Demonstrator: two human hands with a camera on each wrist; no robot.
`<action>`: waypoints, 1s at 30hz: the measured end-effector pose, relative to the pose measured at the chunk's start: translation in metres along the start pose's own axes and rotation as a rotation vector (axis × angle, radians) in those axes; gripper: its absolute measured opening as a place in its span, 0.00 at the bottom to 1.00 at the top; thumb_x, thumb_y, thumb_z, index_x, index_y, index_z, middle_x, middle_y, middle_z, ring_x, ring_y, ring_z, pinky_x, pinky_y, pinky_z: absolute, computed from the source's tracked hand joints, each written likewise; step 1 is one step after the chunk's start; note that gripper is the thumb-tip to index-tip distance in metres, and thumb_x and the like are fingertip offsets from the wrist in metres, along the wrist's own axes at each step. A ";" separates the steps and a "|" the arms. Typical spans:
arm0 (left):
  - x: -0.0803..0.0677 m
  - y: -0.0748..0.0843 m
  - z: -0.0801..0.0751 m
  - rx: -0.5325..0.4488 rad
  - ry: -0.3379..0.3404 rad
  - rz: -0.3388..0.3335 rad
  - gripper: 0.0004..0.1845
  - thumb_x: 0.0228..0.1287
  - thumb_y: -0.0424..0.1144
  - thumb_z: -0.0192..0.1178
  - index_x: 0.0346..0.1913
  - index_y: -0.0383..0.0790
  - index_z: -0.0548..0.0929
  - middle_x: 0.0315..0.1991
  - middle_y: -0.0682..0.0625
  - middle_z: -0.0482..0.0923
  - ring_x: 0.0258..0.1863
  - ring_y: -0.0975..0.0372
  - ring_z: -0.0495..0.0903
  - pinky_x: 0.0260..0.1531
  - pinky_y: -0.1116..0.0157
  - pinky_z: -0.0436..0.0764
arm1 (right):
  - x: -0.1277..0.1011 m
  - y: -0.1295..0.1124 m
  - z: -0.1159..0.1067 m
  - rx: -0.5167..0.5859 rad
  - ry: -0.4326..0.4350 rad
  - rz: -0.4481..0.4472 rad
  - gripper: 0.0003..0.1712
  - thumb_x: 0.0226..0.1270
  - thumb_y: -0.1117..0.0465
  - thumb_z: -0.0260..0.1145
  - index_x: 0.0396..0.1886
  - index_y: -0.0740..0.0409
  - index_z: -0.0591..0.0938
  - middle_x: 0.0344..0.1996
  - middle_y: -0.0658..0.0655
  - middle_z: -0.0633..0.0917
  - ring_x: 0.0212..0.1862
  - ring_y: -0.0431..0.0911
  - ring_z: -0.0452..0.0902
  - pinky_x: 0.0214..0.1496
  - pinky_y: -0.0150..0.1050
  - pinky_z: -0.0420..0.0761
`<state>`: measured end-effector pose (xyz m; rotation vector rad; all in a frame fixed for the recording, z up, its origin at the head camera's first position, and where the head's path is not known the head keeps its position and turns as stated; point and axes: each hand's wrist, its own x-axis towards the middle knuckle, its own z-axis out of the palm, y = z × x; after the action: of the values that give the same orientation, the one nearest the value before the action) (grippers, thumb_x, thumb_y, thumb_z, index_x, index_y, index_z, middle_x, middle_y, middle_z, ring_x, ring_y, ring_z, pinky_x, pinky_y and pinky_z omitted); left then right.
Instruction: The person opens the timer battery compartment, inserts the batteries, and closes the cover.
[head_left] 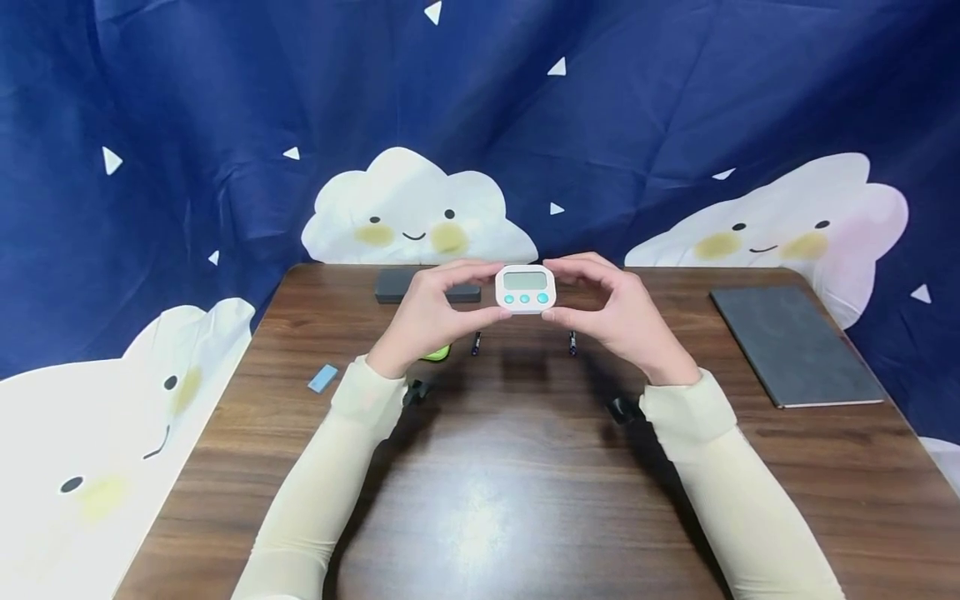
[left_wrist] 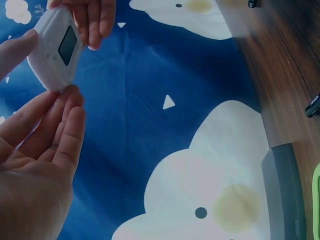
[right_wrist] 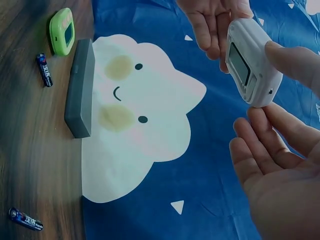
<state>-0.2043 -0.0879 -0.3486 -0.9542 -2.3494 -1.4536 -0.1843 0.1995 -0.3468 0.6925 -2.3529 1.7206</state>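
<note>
A small white digital timer (head_left: 525, 305), with a grey screen and three teal buttons, is held up above the table, its screen towards me. My left hand (head_left: 426, 315) pinches its left end between thumb and fingers. At the opposite end, my right hand (head_left: 621, 312) does likewise. In the right wrist view, the back of the timer (right_wrist: 262, 47) shows a dark rectangular area with a rim; whether it is a recess I cannot tell. Two dark blue batteries lie apart on the table beyond the hands, the left battery (head_left: 476, 343) and the right battery (head_left: 573, 343).
A dark grey oblong case (head_left: 392, 286) lies at the table's back edge. Near it is a green rounded device (right_wrist: 56, 39), mostly hidden by my left hand in the head view. A light blue block (head_left: 322, 378) lies left, a dark grey notebook (head_left: 795, 346) right.
</note>
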 end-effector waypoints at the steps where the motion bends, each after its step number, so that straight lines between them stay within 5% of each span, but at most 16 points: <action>1: 0.000 0.000 0.000 -0.001 0.001 0.002 0.27 0.62 0.45 0.86 0.64 0.53 0.93 0.62 0.56 0.92 0.58 0.55 0.90 0.64 0.59 0.87 | 0.000 0.000 0.000 0.001 -0.001 -0.002 0.34 0.62 0.69 0.86 0.68 0.53 0.89 0.62 0.54 0.90 0.64 0.42 0.85 0.74 0.33 0.81; 5: -0.001 0.001 0.000 0.000 0.002 0.008 0.27 0.62 0.44 0.86 0.65 0.52 0.93 0.62 0.54 0.92 0.59 0.51 0.90 0.64 0.59 0.87 | 0.000 0.001 0.001 -0.006 0.002 -0.008 0.33 0.62 0.68 0.86 0.68 0.53 0.89 0.62 0.54 0.89 0.64 0.42 0.85 0.74 0.33 0.81; 13: 0.000 0.002 0.003 0.029 0.006 0.007 0.27 0.62 0.42 0.86 0.65 0.49 0.93 0.61 0.53 0.93 0.56 0.62 0.90 0.63 0.61 0.87 | -0.001 0.002 -0.001 -0.026 0.003 -0.008 0.33 0.63 0.68 0.86 0.68 0.54 0.89 0.63 0.54 0.89 0.64 0.41 0.84 0.74 0.32 0.81; 22: 0.000 0.001 0.005 0.048 0.002 0.004 0.27 0.62 0.42 0.86 0.64 0.47 0.93 0.61 0.52 0.93 0.56 0.58 0.91 0.63 0.61 0.88 | -0.002 0.000 -0.001 -0.056 -0.001 0.009 0.33 0.64 0.67 0.86 0.69 0.53 0.89 0.63 0.53 0.89 0.65 0.42 0.83 0.74 0.30 0.80; 30: 0.000 -0.001 0.005 0.044 0.001 0.007 0.27 0.62 0.41 0.86 0.64 0.45 0.93 0.61 0.49 0.93 0.57 0.50 0.92 0.65 0.49 0.88 | -0.002 0.000 -0.001 -0.061 -0.006 0.016 0.33 0.64 0.66 0.86 0.69 0.52 0.89 0.63 0.52 0.89 0.66 0.45 0.83 0.74 0.30 0.80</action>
<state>-0.2044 -0.0843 -0.3517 -0.9503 -2.3645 -1.3935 -0.1829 0.2011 -0.3475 0.6716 -2.4098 1.6476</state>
